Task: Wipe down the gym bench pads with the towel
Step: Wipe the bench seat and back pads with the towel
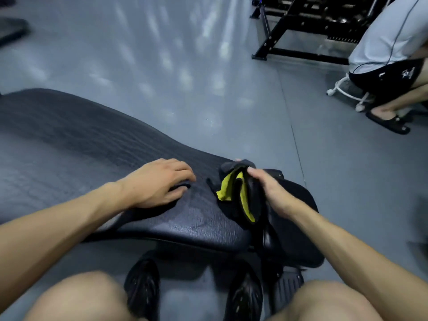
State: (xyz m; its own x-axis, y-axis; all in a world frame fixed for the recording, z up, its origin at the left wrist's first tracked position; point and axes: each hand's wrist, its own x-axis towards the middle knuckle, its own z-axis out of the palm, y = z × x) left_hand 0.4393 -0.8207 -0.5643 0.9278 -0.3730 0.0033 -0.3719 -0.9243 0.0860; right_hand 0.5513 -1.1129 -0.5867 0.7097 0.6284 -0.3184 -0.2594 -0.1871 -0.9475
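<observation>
Bench back pad runs from far left toward centre, black textured vinyl, long and tapered. Left hand rests palm-down on it near its narrow end, fingers loosely spread and lightly bent, gripping nothing. Just right of that hand, with a small gap of bare pad between, sits the towel: dark grey outside, yellow inside, bunched up at the pad's right end. Right hand holds the towel from its right side, fingers curled into the folds, thumb side toward the camera. Seat pad lies under and right of that hand, partly hidden by wrist and towel. Below, the person's knees and black shoes over grey floor. Top right: black rack, another person crouched on a white stool.
</observation>
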